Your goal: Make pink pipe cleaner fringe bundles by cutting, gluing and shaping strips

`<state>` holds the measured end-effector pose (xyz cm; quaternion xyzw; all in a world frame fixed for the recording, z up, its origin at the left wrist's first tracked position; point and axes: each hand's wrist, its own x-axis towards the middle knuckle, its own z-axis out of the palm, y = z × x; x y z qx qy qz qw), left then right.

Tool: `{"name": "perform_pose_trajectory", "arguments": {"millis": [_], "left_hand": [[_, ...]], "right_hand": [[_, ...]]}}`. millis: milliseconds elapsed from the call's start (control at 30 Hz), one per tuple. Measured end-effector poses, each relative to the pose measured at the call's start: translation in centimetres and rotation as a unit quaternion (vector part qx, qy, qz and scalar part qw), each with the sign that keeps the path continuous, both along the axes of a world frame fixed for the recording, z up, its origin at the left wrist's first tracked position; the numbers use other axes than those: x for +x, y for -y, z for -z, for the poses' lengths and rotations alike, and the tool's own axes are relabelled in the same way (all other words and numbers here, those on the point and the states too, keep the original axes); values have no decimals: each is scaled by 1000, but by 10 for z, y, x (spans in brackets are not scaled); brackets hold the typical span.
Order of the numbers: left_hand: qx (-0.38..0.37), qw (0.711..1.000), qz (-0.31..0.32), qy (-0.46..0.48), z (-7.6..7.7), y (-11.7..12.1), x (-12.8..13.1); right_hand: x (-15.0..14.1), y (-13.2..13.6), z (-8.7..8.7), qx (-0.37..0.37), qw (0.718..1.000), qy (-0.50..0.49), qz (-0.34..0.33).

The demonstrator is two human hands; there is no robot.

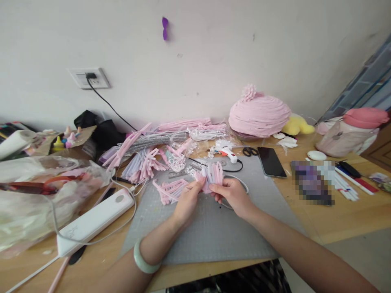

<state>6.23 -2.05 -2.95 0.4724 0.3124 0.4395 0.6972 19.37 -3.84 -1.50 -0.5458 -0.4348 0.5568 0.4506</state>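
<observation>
A bundle of looped pink and lilac pipe cleaners (pixel 214 174) is held between my two hands above the grey cutting mat (pixel 195 240). My left hand (pixel 190 195) pinches its left side, and my right hand (pixel 231 194) grips it from the right, fingers curled underneath. Just left of my left hand, more bent pink and lilac pipe cleaners (pixel 171 191) lie on the mat. Behind the bundle sits a white hot glue gun (pixel 228 154) with its black cord. Small pearly beads in clear bags (pixel 175 162) rest beyond the mat's back edge.
At the left are a long white power bank (pixel 96 221) with cables and a plastic bag (pixel 24 203). Black scissors (pixel 249 151) and a phone (pixel 271 162) lie at the right. A pink domed piece (pixel 259 116) stands by the wall, near a pink-lidded jar (pixel 345 136).
</observation>
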Motion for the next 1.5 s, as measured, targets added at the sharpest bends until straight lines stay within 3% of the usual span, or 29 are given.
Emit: {"name": "perform_pose_trajectory", "arguments": {"millis": [167,367,600,900,1167,1367,1500], "left_hand": [[23,999,37,-22,0,-3,-2],[56,996,30,-68,-5,0,-1],[14,991,-98,-93,-11,2,-1],[-52,996,-70,31,-10,5,5],[8,1000,-19,-17,-4,-2,-1],[10,999,-2,-41,-3,-5,-4],[42,996,-36,-74,-5,-6,-7]], "right_hand": [[-1,0,1,7,999,-49,-6],[0,1,5,57,998,-3,-28],[0,-1,9,68,997,27,29],[0,-1,10,100,995,-6,23],[-1,-2,11,72,995,-65,2],[2,-2,4,27,993,-115,-4],[5,-1,0,-18,991,-130,-23]]}}
